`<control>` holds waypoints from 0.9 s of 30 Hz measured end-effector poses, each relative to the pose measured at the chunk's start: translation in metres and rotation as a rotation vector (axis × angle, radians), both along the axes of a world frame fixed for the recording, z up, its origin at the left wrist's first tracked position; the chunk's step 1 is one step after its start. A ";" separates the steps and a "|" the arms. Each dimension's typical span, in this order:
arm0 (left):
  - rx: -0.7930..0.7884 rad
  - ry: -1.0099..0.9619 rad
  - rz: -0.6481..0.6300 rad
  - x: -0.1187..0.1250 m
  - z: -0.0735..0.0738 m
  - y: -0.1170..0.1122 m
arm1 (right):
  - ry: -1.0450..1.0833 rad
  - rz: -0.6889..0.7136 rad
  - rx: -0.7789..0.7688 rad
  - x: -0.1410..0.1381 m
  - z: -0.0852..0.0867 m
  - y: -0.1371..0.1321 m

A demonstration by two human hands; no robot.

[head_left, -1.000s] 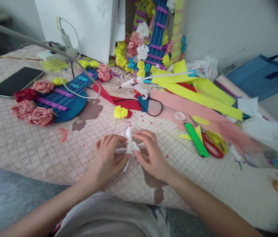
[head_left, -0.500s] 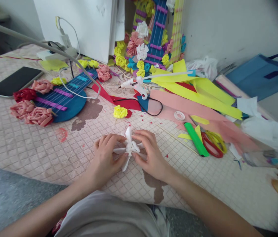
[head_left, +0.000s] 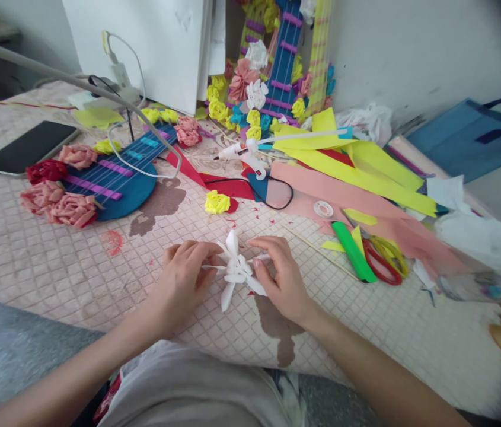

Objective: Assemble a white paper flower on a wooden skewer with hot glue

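Note:
Between my two hands, over the quilted tablecloth, is a white paper flower [head_left: 236,268] with several long narrow petals spread outward. My left hand [head_left: 188,270] has its fingers bent and pinches a petal tip on the flower's left side. On the other side my right hand [head_left: 280,274] grips a petal between thumb and forefinger. Beyond the flower lies a yellow paper rose [head_left: 217,202]. A white glue gun [head_left: 250,155] rests farther back, its nozzle pointing left.
At left lie a blue paper guitar [head_left: 125,190] with paper roses and a dark phone [head_left: 28,146]. At right are scissors [head_left: 386,258], a green roll [head_left: 354,252], a thin stick [head_left: 316,249] and pink crepe paper [head_left: 303,190]. A white cable [head_left: 76,80] loops over the guitar.
My hands have moved apart, outward from the flower's centre to its petal tips. More of the flower shows now, including its lower right petal.

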State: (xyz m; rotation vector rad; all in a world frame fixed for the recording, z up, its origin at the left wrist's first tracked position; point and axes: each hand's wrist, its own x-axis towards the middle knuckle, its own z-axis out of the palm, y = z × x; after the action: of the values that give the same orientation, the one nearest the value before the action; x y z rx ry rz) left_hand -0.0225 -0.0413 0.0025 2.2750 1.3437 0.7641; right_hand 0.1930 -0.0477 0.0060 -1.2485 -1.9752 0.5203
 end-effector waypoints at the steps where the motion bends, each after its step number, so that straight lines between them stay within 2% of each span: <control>1: 0.000 0.006 -0.020 0.000 0.000 0.002 | -0.004 -0.016 -0.002 0.001 -0.001 0.000; 6: 0.075 0.067 -0.088 0.000 0.002 0.023 | 0.010 -0.021 -0.080 0.001 -0.002 -0.001; 9: 0.159 0.089 -0.050 0.001 0.007 0.036 | -0.024 -0.044 -0.017 0.010 0.001 0.006; 11: 0.175 0.062 -0.033 0.001 0.012 0.038 | -0.105 -0.133 0.061 0.024 0.005 0.016; 14: 0.116 -0.011 -0.058 -0.004 0.020 0.031 | -0.365 -0.272 0.111 0.054 0.011 0.032; 18: -0.003 -0.029 -0.100 -0.011 0.023 0.013 | -0.613 -0.348 0.032 0.092 0.009 0.040; 22: -0.024 0.065 -0.099 -0.012 0.015 0.001 | -0.647 -0.349 -0.049 0.110 0.003 0.038; 27: -0.017 0.111 -0.100 -0.010 0.007 0.000 | -0.611 -0.304 -0.025 0.109 0.003 0.039</control>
State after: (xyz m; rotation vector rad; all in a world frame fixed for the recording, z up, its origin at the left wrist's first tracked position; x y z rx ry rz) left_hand -0.0327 -0.0412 0.0097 2.3821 1.2679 0.5993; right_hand 0.3022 -0.0088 0.0094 -1.8427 -2.1932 0.0011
